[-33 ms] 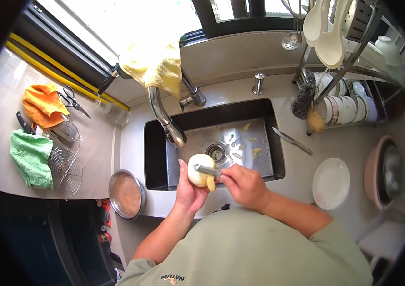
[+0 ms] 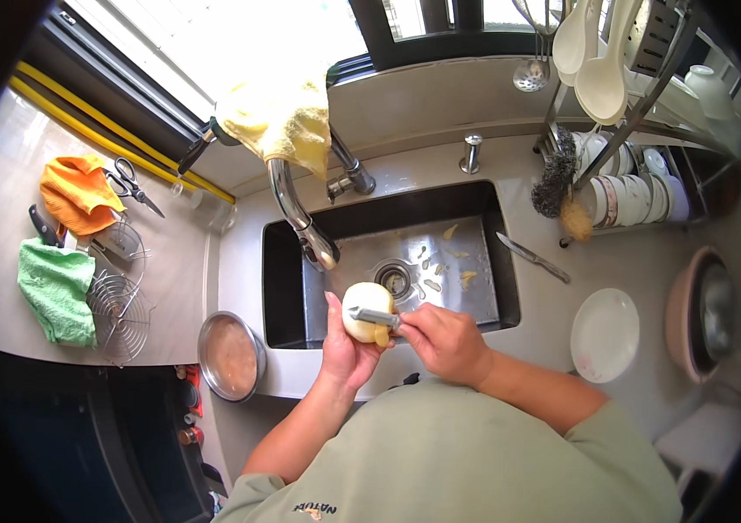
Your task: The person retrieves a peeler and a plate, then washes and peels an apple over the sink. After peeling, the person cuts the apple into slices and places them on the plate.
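Note:
Near the front edge of the sink, my left hand point(image 2: 346, 356) cups a pale round fruit point(image 2: 363, 298), mostly bare of skin; its exact kind is hard to tell. A grey peeler point(image 2: 374, 316) lies across the fruit, its handle gripped in my right hand point(image 2: 450, 343). A short yellowish strip of peel point(image 2: 382, 335) hangs below the blade. Behind them is the sink point(image 2: 362, 253), with several scraps of peel point(image 2: 468, 277) on its bottom to the right of the drain point(image 2: 395, 277). The faucet point(image 2: 305, 225) arches over its left side, draped with a yellow cloth point(image 2: 279, 122).
A knife point(image 2: 533, 257) lies at the sink's right edge, by an oval white plate point(image 2: 605, 336). Left of the sink stands a metal bowl point(image 2: 232, 356). Scissors point(image 2: 132, 185), an orange cloth point(image 2: 81, 192) and a green cloth point(image 2: 57, 292) lie far left. A dish rack point(image 2: 640, 196) stands back right.
The peeler has shifted slightly down and left on the fruit. The hanging strip of peel has moved a little with it; both hands stay almost in place.

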`<state>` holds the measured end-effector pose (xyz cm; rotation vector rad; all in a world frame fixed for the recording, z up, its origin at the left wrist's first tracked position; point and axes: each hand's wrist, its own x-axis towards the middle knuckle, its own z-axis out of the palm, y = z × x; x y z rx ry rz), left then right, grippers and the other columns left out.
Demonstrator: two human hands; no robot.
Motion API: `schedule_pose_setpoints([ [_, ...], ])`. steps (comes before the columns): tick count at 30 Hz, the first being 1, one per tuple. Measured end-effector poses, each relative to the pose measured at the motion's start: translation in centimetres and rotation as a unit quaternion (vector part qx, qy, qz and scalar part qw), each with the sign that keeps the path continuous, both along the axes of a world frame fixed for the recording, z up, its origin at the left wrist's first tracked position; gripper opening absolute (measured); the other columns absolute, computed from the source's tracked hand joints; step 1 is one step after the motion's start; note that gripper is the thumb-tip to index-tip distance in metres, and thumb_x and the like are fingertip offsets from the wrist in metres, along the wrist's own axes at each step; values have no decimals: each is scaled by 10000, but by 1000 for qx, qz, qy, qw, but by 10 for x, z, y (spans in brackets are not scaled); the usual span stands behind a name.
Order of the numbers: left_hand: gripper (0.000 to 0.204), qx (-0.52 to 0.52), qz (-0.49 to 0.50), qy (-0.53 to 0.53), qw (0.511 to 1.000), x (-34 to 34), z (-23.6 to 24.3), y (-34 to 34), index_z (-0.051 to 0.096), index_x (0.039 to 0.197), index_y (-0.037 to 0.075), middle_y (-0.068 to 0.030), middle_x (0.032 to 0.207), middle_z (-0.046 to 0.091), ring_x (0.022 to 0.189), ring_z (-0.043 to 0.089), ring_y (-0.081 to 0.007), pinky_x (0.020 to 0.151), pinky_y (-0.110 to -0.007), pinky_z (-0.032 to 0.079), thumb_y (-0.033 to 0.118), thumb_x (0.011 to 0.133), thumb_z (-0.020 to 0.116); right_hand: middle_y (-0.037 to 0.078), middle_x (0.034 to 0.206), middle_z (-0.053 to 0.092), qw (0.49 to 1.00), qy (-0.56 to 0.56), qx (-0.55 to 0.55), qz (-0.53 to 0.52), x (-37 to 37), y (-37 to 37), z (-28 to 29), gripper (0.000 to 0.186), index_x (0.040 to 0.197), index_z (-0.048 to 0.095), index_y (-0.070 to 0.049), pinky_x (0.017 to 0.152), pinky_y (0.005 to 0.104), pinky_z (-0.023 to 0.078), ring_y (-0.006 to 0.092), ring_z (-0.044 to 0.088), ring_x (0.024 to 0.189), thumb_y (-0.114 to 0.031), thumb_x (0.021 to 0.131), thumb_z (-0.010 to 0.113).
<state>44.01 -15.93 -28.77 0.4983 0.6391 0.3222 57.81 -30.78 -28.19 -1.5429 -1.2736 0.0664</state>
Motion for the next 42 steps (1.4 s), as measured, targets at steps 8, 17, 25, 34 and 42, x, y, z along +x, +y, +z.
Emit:
schedule_pose_setpoints([
  [8, 793, 67, -42, 33, 996, 4, 12, -3, 630, 1277, 59, -162, 1080, 721, 851, 713, -294, 684, -325, 575, 773, 1002, 420, 160, 793, 692, 955, 210, -148, -149, 50, 16, -58, 102, 991, 660, -15, 627, 387, 540, 317, 680, 673, -106, 988, 706],
  [17, 768, 78, -38, 55, 995, 1, -7, 4, 640, 1263, 92, -118, 1050, 736, 801, 703, -268, 639, -344, 534, 777, 1006, 406, 148, 825, 674, 1000, 7, -8, -27, 11, 5, -2, 122, 997, 675, -25, 618, 401, 541, 337, 677, 694, -52, 923, 768],
  [25, 748, 28, -98, -47, 994, 1, -5, 7, 562, 1422, 88, -159, 1279, 684, 1057, 719, -330, 841, -425, 611, 714, 1022, 468, 82, 807, 690, 924, 358, -121, -60, 45, 6, -36, 167, 983, 636, -11, 621, 322, 524, 145, 630, 677, -160, 997, 711],
  [34, 684, 127, -111, -20, 985, 5, -10, 3, 491, 1478, 67, -197, 1289, 686, 1176, 695, -330, 1025, -482, 550, 583, 1032, 544, 86, 821, 656, 969, 215, -117, -37, 4, 17, 18, 336, 1034, 603, -17, 654, 315, 529, 165, 621, 709, -196, 882, 842],
  [42, 703, -100, 20, -76, 992, -5, 0, 11, 584, 1343, -39, -255, 1235, 678, 1120, 695, -452, 892, -469, 650, 577, 1016, 497, 170, 964, 719, 960, 114, -223, -123, 41, -4, -23, 225, 1085, 608, -33, 721, 397, 564, 317, 726, 843, -179, 970, 736],
])
